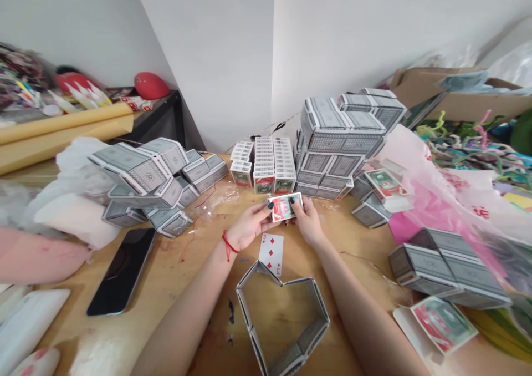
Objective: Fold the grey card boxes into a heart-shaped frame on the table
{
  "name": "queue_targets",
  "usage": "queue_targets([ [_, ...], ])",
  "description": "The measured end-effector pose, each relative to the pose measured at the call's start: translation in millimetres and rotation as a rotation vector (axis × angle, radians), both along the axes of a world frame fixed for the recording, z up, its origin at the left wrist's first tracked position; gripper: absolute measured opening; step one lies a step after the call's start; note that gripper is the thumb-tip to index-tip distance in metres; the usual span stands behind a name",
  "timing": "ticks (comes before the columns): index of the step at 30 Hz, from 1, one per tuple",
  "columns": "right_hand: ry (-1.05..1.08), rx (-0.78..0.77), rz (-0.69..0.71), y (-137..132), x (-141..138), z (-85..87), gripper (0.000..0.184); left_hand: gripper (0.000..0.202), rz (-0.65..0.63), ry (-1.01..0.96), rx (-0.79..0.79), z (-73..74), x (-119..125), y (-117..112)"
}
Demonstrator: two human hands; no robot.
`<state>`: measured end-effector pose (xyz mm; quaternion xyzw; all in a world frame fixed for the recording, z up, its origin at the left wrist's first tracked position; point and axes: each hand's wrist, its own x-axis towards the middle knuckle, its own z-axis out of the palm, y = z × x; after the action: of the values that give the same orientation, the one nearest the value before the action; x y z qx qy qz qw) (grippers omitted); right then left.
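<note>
Between my two hands is a playing card box [284, 206] with a red and green face, held level above the table. My left hand [255, 219] grips its left end, thumb on top, and my right hand [306, 218] grips the right end the same way. Just below them a three of diamonds card [271, 251] lies face up. A heart-shaped ring of joined grey-backed cards [318, 301] stands on edge between my forearms, its notch touching or overlapping that card.
Rows of card boxes [264, 162] stand at the back, beside a tall stack of grey card blocks [332, 137]. More grey blocks [153, 168] and a phone [121, 270] are on the left. Opened card boxes [443, 323] and blocks [449, 262] lie right, near pink plastic [436, 198].
</note>
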<state>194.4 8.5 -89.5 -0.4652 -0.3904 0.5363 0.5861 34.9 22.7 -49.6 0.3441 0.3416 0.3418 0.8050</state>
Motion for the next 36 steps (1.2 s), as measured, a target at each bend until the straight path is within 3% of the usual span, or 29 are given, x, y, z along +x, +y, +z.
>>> queue_targets([
  [18, -0.093, 0.023, -0.016, -1.2, -1.6, -2.4, 0.031, 0.027, 0.049, 0.248, 0.129, 1.3, 6.7, -2.5],
  [26, -0.065, -0.010, -0.019, -0.6, -0.7, -0.8, 0.031, 0.028, 0.126, 0.346, 0.288, -1.7, 11.6, -5.1],
  [33, 0.000, -0.023, -0.005, -0.2, 0.5, 0.5, 0.031, 0.031, 0.040, 0.218, 0.191, 3.2, 3.1, -1.0],
  [36, 0.000, -0.030, 0.000, -0.1, 0.9, 0.6, 0.030, 0.031, 0.031, 0.248, 0.182, 3.3, -0.2, 0.1],
])
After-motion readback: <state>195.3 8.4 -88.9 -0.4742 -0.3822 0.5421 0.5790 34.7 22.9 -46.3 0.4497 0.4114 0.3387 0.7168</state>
